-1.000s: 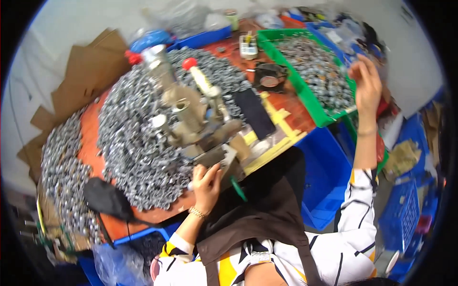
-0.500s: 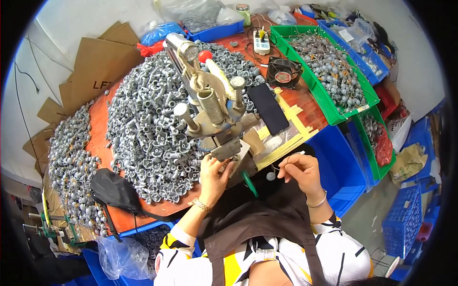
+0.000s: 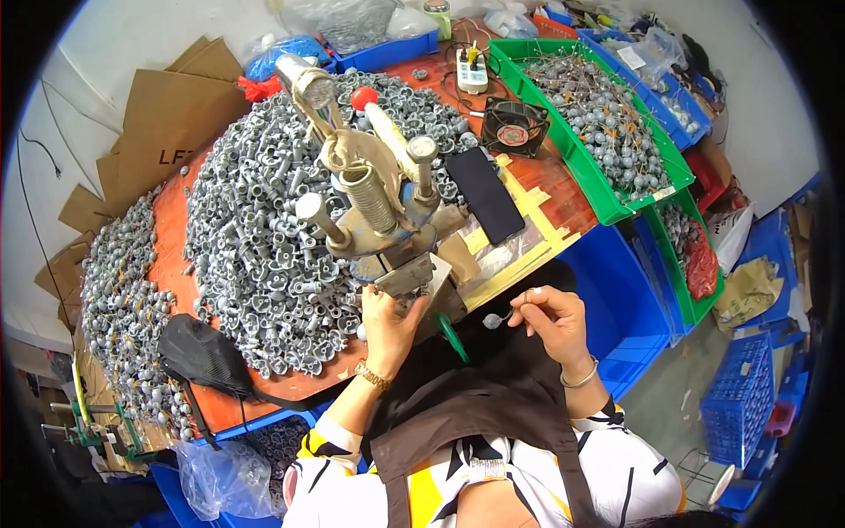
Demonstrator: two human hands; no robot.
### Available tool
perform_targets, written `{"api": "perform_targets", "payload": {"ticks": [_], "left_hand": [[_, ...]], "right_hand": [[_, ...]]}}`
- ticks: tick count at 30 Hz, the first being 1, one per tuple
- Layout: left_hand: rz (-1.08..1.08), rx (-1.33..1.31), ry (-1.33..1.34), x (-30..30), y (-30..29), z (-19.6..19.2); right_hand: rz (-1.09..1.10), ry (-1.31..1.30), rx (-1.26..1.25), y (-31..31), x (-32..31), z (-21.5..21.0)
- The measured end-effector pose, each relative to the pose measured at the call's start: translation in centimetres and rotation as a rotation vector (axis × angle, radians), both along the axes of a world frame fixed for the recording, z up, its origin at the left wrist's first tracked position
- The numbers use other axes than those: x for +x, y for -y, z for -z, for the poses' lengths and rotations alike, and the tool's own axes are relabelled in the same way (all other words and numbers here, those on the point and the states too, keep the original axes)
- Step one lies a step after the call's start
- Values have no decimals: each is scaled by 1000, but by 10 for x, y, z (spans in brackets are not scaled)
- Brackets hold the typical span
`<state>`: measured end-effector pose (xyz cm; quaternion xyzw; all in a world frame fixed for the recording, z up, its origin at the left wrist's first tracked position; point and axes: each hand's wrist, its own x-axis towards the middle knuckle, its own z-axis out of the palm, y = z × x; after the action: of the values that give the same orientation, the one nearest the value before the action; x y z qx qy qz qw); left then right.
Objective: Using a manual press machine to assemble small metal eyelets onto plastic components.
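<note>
In the middle of the table stands a hand press (image 3: 378, 207) with a coil spring and two bolt posts. My left hand (image 3: 387, 330) is at the front of its metal jaw (image 3: 407, 275); the fingers curl with the thumb toward the jaw, and whatever they hold is hidden. My right hand (image 3: 553, 324) is to the right of the press, over the dark apron. Its thumb and forefinger pinch a thin wire with a grey ball (image 3: 492, 321) on its left end. A green handle (image 3: 452, 338) sticks out below the press, between my hands.
Grey plastic fittings (image 3: 255, 238) are heaped left of the press. Balls on wires fill a green tray (image 3: 603, 198) at right and pile up far left. A black phone (image 3: 486, 198), small fan (image 3: 513, 128), power strip (image 3: 472, 72) and black pouch (image 3: 207, 355) lie on the table.
The grey ball on the wire has swung out to the left of my right fingers. My left hand has shifted slightly left at the press jaw; the whole view has moved a little.
</note>
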<state>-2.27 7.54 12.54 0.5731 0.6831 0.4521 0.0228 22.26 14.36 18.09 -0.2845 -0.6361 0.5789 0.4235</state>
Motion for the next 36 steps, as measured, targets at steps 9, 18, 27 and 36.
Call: {"api": "perform_targets", "payload": {"ticks": [9,18,27,36], "left_hand": [[-139,-36,-421,-45,36,-26],[-43,-79,-522,-65,33,-19],[-50,-104,-527,-62,38,-12],[-33,10,-204,-43,44,-16]], "right_hand": [[-58,248,420,-12,-2,9],[-99,318,120,3,-38,22],[-26,280,240,11,-63,30],[69,266,428,13,-78,37]]}}
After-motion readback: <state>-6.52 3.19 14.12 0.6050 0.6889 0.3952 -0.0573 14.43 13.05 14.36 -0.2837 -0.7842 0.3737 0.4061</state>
